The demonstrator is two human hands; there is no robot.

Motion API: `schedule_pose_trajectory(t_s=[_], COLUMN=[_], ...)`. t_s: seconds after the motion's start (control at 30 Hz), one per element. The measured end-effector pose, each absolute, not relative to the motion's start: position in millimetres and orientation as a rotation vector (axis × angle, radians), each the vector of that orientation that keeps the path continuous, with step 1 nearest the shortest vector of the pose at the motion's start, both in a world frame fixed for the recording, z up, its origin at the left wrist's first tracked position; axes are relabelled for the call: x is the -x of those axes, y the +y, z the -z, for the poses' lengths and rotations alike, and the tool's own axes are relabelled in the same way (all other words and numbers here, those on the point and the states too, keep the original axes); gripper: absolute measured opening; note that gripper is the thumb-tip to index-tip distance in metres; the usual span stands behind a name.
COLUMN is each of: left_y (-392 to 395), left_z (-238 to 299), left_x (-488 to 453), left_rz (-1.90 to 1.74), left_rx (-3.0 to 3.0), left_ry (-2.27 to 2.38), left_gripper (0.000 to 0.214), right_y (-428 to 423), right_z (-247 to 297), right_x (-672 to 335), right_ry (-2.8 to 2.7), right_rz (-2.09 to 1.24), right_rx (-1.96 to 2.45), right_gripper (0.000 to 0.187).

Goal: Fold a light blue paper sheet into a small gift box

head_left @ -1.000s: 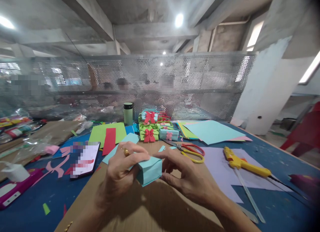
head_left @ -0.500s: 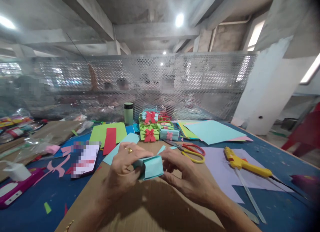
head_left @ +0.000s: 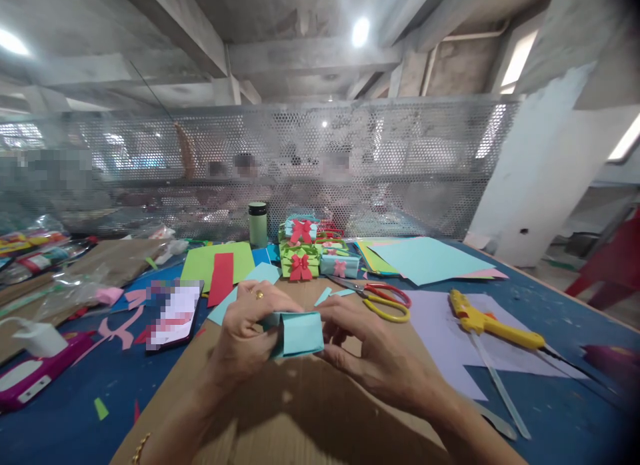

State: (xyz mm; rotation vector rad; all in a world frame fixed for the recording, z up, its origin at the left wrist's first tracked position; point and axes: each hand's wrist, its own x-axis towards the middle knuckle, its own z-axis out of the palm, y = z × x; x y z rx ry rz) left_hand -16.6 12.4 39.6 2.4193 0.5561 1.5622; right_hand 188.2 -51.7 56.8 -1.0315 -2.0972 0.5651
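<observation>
Between my two hands is a small light-blue folded paper box [head_left: 303,334], held above a brown cardboard sheet [head_left: 280,418]. My left hand [head_left: 250,325], with a ring on one finger, grips its left side, fingers over the top and thumb behind. At the box's right edge my right hand [head_left: 363,341] has its fingers curled and pressing on the paper. Just beyond the right hand lie scissors [head_left: 383,301] with red and yellow handles. Light-blue paper scraps [head_left: 325,295] are beside their blades. Part of the box is covered by my fingers.
Small paper boxes with bows [head_left: 300,261] are stacked ahead, near a green jar [head_left: 258,225]. A yellow glue gun [head_left: 495,328] rests on lilac paper [head_left: 430,318] at right. To the left are a phone [head_left: 175,315] and a purple power strip [head_left: 45,375]. Coloured sheets [head_left: 430,258] lie at back right.
The paper box has turned slightly, so its front flap faces me more squarely. Both hands keep their hold in nearly the same place. The camera view has shifted a little.
</observation>
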Motion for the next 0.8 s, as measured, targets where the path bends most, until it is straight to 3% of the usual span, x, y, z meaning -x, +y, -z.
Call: schedule_pose_trajectory(t_s=[0.1, 0.4, 0.8], left_y=[14, 14, 9], left_z=[-39, -29, -36], left_x=[15, 11, 8], left_rz=[-1.564, -1.500, -1.251], left_rx=[-2.350, -2.187, -1.824], left_ry=[0.589, 0.800, 0.987], left_gripper=[0.011, 0.013, 0.019], right_y=[-54, -46, -40], right_z=[-60, -39, -33], right_x=[-187, -185, -185], right_ry=[-2.078, -1.929, -1.869], right_rz=[-0.534, -0.585, -0.489], right_rx=[1.066, 1.062, 1.028], right_gripper=[0.009, 0.046, 0.028])
